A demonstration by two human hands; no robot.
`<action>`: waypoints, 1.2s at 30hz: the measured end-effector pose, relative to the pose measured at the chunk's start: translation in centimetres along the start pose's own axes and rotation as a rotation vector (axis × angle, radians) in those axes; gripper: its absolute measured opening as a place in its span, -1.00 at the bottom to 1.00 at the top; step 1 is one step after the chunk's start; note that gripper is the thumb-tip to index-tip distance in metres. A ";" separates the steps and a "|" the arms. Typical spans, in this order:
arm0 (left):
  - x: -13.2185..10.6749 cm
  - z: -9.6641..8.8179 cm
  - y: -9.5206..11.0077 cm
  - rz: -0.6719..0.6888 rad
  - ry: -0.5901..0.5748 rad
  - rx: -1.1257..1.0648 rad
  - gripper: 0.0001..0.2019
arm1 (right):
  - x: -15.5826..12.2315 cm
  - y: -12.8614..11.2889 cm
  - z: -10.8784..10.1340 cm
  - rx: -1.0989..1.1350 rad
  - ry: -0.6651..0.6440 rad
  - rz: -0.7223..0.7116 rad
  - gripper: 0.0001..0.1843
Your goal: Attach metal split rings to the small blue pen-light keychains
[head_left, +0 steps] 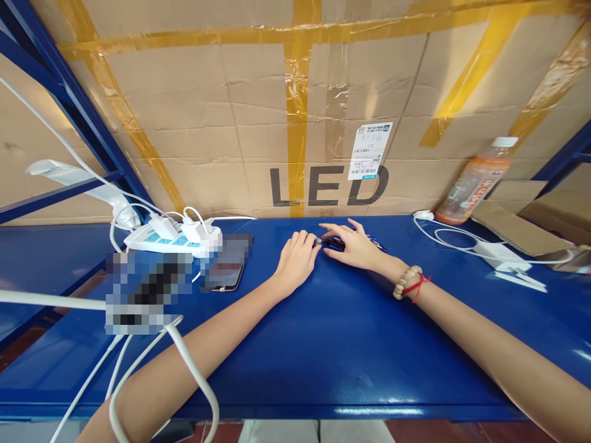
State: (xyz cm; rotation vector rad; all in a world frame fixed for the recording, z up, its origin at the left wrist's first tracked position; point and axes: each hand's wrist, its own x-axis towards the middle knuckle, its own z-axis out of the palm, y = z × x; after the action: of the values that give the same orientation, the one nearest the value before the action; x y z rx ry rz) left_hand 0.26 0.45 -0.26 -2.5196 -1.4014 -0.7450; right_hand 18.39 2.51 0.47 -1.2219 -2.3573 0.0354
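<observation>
One small grey piece (318, 242) sits between the bunched fingertips of the left hand (296, 257); just rightward on the blue worktop (323, 351), a black object (335, 243) lies with its long axis roughly sideways, nearer the right hand (355, 248), whose fingers spread around it, contact unclear.

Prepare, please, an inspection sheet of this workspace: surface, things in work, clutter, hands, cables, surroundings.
Surface: glossy blue shelf
Job's things: small shiny object; dark item beside it
Clutter: phone-like device, partly blurred; bottle with orange contents; cardboard pieces
Hands: left hand pinches small shiny object; right hand, fingers spread at dark item, contact unclear
Cables: white cables and power strip left; white adapter with cable right
Surroundings: taped LED carton behind
</observation>
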 end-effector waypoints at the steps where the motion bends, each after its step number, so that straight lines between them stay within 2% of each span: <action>1: 0.0 0.0 0.0 -0.014 0.001 0.000 -0.79 | -0.1 -0.4 0.0 0.017 -0.003 -0.033 -0.44; 4: 0.0 0.1 -0.2 -0.024 -0.005 -0.034 -0.80 | -0.3 -1.1 0.0 0.053 0.001 -0.100 -0.53; 8: 0.1 0.0 -0.3 0.022 0.006 -0.118 -0.83 | -0.5 -1.2 0.2 0.035 0.041 -0.109 -0.72; 13: 0.0 -0.2 -0.2 0.030 0.022 -0.173 -0.83 | -0.7 -1.1 0.2 0.001 0.085 -0.096 -0.78; 16: 0.0 -0.2 -0.2 0.019 0.016 -0.139 -0.83 | -0.7 -1.6 -0.1 0.010 0.187 -0.086 -0.81; 19: 0.1 -0.2 -0.1 0.006 0.006 -0.084 -0.82 | -0.7 -2.5 -0.7 0.079 0.355 -0.005 -0.83; 21: 0.1 -0.2 -0.1 0.010 -0.006 -0.063 -0.82 | -0.7 -3.2 -1.1 0.126 0.412 0.032 -0.81; 28: 0.1 -0.5 0.0 0.012 -0.040 -0.073 -0.81 | -0.9 -3.8 -1.3 0.068 0.328 0.002 -0.74; 36: 0.0 -0.4 0.0 -0.006 -0.046 -0.086 -0.83 | -1.0 -3.9 -0.7 0.110 0.383 -0.082 -0.74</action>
State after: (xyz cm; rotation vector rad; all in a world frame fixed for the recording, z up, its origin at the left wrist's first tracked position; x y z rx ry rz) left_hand 0.13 0.34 0.09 -2.6139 -1.4218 -0.7691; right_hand 16.22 -0.71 1.56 -0.9796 -2.0397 -0.0871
